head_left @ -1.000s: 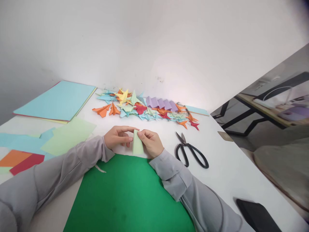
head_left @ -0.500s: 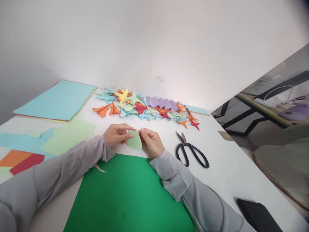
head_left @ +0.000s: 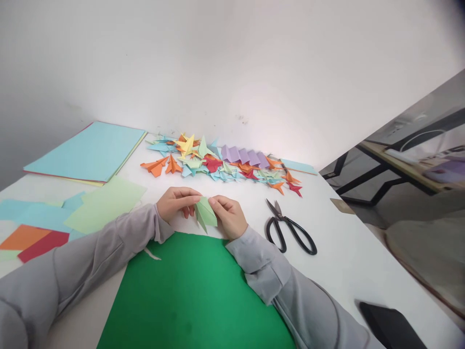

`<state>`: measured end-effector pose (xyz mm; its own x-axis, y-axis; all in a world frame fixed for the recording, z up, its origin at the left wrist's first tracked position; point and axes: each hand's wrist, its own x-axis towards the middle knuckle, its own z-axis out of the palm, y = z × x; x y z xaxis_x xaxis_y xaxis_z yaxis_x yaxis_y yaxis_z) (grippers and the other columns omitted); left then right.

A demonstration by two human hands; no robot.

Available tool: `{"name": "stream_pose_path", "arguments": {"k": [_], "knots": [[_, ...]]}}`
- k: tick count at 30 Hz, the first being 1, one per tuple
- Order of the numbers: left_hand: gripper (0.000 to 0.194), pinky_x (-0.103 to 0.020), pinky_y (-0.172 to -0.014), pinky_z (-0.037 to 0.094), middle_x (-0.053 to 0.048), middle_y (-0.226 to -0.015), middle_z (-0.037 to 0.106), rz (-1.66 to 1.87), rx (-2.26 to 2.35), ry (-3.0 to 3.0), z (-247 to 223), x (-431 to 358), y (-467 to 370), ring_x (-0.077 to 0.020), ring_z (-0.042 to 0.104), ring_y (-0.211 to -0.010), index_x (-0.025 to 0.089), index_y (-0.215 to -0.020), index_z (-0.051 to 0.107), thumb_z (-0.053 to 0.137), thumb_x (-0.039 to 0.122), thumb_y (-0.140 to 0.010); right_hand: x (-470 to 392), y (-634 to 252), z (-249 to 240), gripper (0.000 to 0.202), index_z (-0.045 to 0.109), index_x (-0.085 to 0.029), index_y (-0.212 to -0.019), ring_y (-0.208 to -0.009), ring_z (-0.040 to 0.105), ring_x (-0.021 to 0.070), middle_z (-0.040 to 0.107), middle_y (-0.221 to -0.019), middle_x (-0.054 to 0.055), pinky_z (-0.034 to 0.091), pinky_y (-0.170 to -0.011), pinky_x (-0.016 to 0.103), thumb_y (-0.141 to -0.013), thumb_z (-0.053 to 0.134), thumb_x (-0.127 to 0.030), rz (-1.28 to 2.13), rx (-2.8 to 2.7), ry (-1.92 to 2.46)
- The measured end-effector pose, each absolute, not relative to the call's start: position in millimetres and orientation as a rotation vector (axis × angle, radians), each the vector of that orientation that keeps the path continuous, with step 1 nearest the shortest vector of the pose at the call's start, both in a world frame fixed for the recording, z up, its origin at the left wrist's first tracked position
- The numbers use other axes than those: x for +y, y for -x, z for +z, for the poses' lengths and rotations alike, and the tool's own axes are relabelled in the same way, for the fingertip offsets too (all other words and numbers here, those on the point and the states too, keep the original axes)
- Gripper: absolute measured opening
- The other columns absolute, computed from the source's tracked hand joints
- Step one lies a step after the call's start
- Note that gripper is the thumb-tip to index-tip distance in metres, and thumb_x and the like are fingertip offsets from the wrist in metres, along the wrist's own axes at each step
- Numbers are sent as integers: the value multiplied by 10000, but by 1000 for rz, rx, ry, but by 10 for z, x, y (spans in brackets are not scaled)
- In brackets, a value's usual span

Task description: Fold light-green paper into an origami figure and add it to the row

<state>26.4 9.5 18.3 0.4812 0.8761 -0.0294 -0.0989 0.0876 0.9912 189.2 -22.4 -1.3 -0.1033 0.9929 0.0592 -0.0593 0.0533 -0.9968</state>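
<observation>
Just plain pale-green paper [head_left: 207,212] between hands [head_left: 176,203] [head_left: 231,216]

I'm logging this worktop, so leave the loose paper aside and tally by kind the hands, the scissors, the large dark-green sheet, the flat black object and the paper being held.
Left hand and right hand: 2
Scissors: 1
Dark-green sheet: 1
Flat black object: 1
Held pale green paper: 1
Total: 6

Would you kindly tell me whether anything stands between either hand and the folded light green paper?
Nothing visible does: the right hand pinches the folded light green paper directly, and the left hand touches its left side. The scissors lie apart.
</observation>
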Motion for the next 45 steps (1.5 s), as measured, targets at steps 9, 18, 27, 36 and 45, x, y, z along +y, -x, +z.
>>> {"name": "stream_pose_path", "arguments": {"k": [9,18,27,36,45], "knots": [[260,-203,-375,385,-11,-627,605,877,801,-1126,219,81,-266,-92,504,-453,107,-783,661,616,208,-548,-217,-1867,-13,235,621,-178,-667,-480,476,105,583,-558,-16,372,-462,231,-636,659,-407,1218,-1111,1144],[314,-252,-552,426,-36,-690,657,872,767,-1083,176,89,-265,-150,574,-614,123,-758,671,536,94,-476,-331,-1896,70,191,681,-233,-791,-715,553,159,635,-778,29,419,-650,292,-776,503,-302,891,-1552,1017],[262,-252,-587,417,-26,-709,656,930,861,-1160,210,78,-287,-142,558,-652,134,-722,669,539,112,-495,-270,-1873,-9,178,632,-203,-805,-482,438,93,541,-587,-24,333,-453,234,-649,649,-287,990,-1334,1104],[217,-299,-727,438,-34,-761,663,959,936,-1269,193,87,-293,-168,585,-764,142,-754,653,615,151,-541,-247,-1912,-3,284,622,-192,-869,-498,485,96,578,-626,-12,381,-463,235,-616,682,-306,995,-1230,1119],[216,-228,-574,417,-15,-662,641,908,967,-1260,227,48,-318,-113,553,-608,125,-734,641,678,247,-559,-266,-1912,9,213,639,-170,-719,-502,501,110,608,-601,4,388,-476,241,-613,685,-349,1145,-1288,1139]]}}
